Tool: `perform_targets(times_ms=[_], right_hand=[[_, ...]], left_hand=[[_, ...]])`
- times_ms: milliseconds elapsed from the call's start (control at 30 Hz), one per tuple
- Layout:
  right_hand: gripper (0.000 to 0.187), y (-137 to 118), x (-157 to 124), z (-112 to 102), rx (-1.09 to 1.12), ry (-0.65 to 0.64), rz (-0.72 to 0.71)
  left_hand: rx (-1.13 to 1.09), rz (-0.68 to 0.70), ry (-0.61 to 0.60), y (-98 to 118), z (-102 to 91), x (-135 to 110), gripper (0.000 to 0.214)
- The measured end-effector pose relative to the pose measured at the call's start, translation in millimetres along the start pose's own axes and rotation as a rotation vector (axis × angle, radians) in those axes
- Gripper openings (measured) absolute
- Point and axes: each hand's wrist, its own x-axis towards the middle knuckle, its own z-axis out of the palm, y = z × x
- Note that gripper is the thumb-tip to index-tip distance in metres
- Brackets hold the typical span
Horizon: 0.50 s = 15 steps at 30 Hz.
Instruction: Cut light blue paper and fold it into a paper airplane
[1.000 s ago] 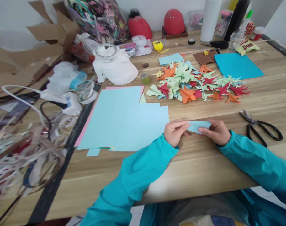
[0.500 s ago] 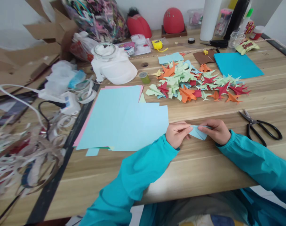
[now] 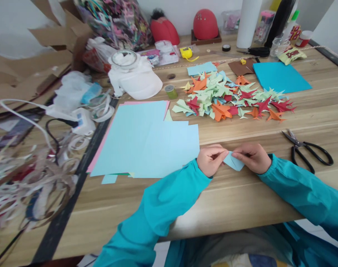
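Note:
Between my fingers is a small folded piece of light blue paper point(image 3: 233, 162), its lower edges showing below my thumbs. My left hand point(image 3: 212, 159) pinches its left corner, with thumb and forefinger closed. On the other side my right hand point(image 3: 253, 157) grips the upper right part, the thumb lying over it. Both hands are just above the wooden table. Large light blue sheets point(image 3: 141, 137) lie to the left of my left hand, over pink ones. Past my right hand rest black-handled scissors point(image 3: 304, 146), blades spread a little.
Beyond my hands lies a pile of folded paper shapes point(image 3: 213, 91) in green, orange and red. A bright blue paper stack point(image 3: 281, 77) is behind it on the right. Tangled strips point(image 3: 46, 193), a white cap point(image 3: 135, 79) and a plastic bag point(image 3: 113, 22) crowd the left.
My right hand has shifted slightly left, closer to my left hand. The folded paper has turned, and its lower point now hangs a little nearer to me.

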Motion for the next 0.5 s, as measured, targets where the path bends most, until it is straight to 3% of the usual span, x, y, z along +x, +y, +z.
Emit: perform_targets(times_ms=[100,200,367,500], right_hand=[[0.024,-1.8,0.3,0.0,-0.016,-0.086,0.008],[0.027,-2.6,0.5,-0.5,0.005,-0.129,0.031],[0.028,-3.4,-0.4,1.6,0.124,-0.003,0.111],[0.028,-5.7,-1.7,4.7,0.189,0.084,0.156]], left_hand=[[0.122,0.103,-0.018,1.0,-0.7,-0.3,0.023],[0.085,0.044,-0.038,0.7,0.1,-0.8,0.023],[-0.203,-0.176,-0.032,-2.1,2.5,1.6,0.024],[-0.274,-0.229,-0.026,-3.2,2.4,3.4,0.025]])
